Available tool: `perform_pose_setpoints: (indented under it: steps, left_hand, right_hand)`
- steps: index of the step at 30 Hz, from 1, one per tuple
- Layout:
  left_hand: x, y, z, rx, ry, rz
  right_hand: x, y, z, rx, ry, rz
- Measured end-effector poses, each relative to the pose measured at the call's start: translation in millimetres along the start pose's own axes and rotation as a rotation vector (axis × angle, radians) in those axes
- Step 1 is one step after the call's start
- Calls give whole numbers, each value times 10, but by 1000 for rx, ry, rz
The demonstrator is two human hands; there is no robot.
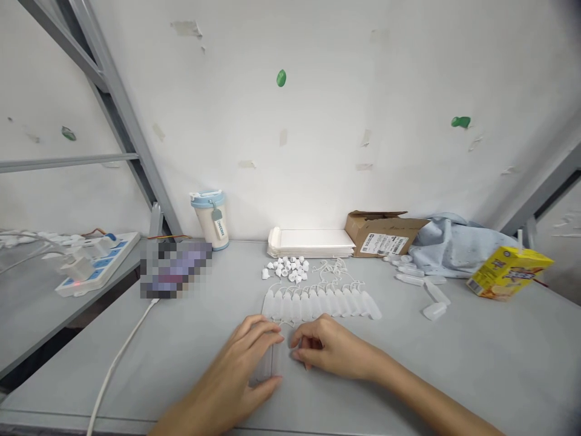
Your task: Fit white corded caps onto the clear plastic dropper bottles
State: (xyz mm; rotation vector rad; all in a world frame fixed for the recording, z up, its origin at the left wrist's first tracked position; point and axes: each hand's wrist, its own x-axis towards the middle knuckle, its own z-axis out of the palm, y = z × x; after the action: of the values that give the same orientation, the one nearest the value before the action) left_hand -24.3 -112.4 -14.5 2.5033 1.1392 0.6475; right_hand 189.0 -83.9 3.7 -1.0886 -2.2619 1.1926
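Observation:
My left hand curves over translucent plastic tubes lying on the grey table; its fingertips touch their far end and its thumb their near end. Close on the right, my right hand has its fingers curled with thumb and forefinger drawn together. Anything between those fingertips is too small to make out. A thin white string loop lies between the hands. Just beyond, a row of similar translucent tubes with white strings lies side by side. Behind it are a pile of small white caps and loose white strings.
At the back stand a lidded cup, a stack of white envelopes and an opened cardboard box. Rightward lie loose tubes, a blue cloth and a yellow drink carton. On the left are a phone, its cable and a power strip.

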Motion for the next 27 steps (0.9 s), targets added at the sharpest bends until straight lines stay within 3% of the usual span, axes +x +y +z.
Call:
perform_pose_setpoints:
  steps: [11,17,23,27]
  left_hand:
    - [-2,-21,-4,-22,-10,-19]
    - [34,11,-108,-75,-31,-51]
    - [352,-42,-285,-118,91,-84]
    - [744,-70,-335,-89,51,-133]
  right_hand:
    - [-3,16,-15,-3,0,-5]
    - [-18,-5,-101,-9,9,0]
    - [-105,46,-541,-50,151,75]
    - [-198,178,-914,-234,319,218]
